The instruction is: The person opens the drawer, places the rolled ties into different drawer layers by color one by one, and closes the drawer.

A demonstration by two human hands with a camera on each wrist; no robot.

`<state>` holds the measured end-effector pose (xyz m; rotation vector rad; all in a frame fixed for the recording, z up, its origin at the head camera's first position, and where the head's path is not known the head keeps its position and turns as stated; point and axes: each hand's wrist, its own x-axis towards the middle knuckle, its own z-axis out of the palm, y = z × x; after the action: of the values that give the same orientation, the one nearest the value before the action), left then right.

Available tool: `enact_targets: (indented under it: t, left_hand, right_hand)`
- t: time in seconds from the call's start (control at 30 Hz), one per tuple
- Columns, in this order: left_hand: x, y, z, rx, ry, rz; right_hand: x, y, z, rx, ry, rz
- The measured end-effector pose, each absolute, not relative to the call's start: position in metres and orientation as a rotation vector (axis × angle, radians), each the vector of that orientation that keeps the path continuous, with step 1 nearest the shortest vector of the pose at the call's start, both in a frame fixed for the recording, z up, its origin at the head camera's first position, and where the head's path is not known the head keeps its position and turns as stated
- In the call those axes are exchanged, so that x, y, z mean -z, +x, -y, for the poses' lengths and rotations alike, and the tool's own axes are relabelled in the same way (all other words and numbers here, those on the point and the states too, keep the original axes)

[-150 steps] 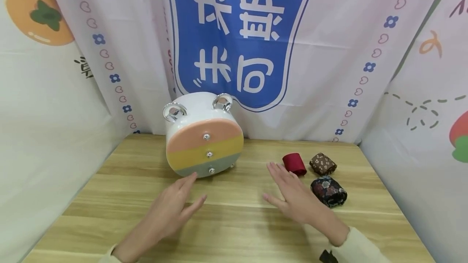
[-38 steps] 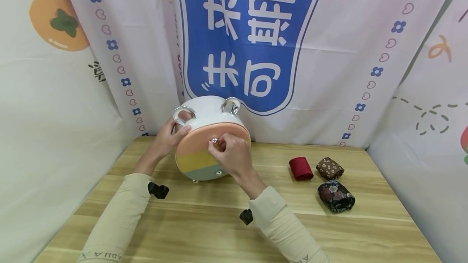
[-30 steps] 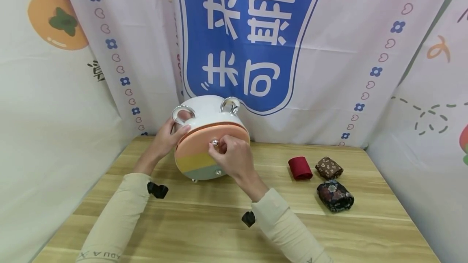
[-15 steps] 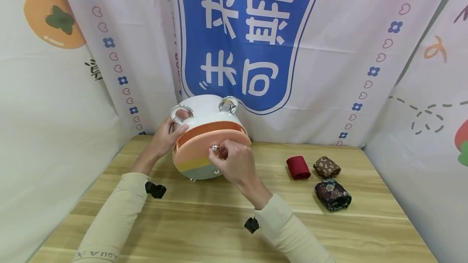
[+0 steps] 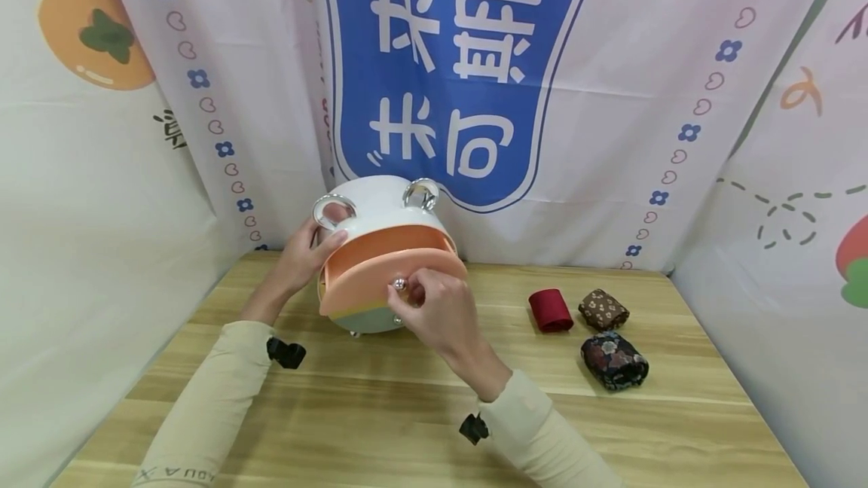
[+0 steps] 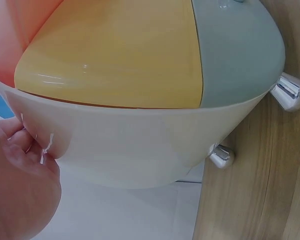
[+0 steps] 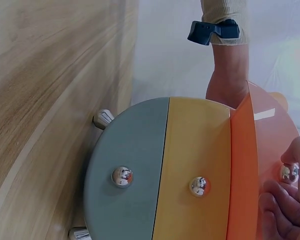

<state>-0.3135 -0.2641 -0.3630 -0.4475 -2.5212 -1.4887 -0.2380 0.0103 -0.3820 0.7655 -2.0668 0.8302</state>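
A small white rounded drawer cabinet [image 5: 380,202] stands on short silver feet, with two silver ring ears on top. Its front has peach, yellow and grey-green drawers. My left hand [image 5: 294,262] grips its upper left side, thumb near the front edge beside one ear. My right hand [image 5: 441,315] pinches the silver knob [image 5: 400,285] of the peach drawer [image 5: 359,279], which is pulled partly out. Its orange inside shows above the front. In the right wrist view, the yellow drawer [image 7: 197,135] and grey-green drawer [image 7: 130,140] sit closed.
Three rolled cloths lie on the right of the wooden table [image 5: 380,428]: a red roll [image 5: 551,310], a brown flowered roll [image 5: 603,309] and a black flowered roll [image 5: 614,360]. A printed curtain [image 5: 597,172] hangs close behind the cabinet.
From resting apart above the table, both hands have come to the cabinet. My right hand has pulled the peach drawer steadily outward by its knob, while my left keeps hold of the side.
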Motion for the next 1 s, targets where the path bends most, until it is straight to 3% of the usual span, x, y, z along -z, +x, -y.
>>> enact_targets:
  t: [1.0]
  left_hand:
    - [0.362, -0.312, 0.265, 1.45, -0.453, 2.536]
  right_hand:
    - [0.382, -0.218, -0.023, -0.773, 0.828, 1.988]
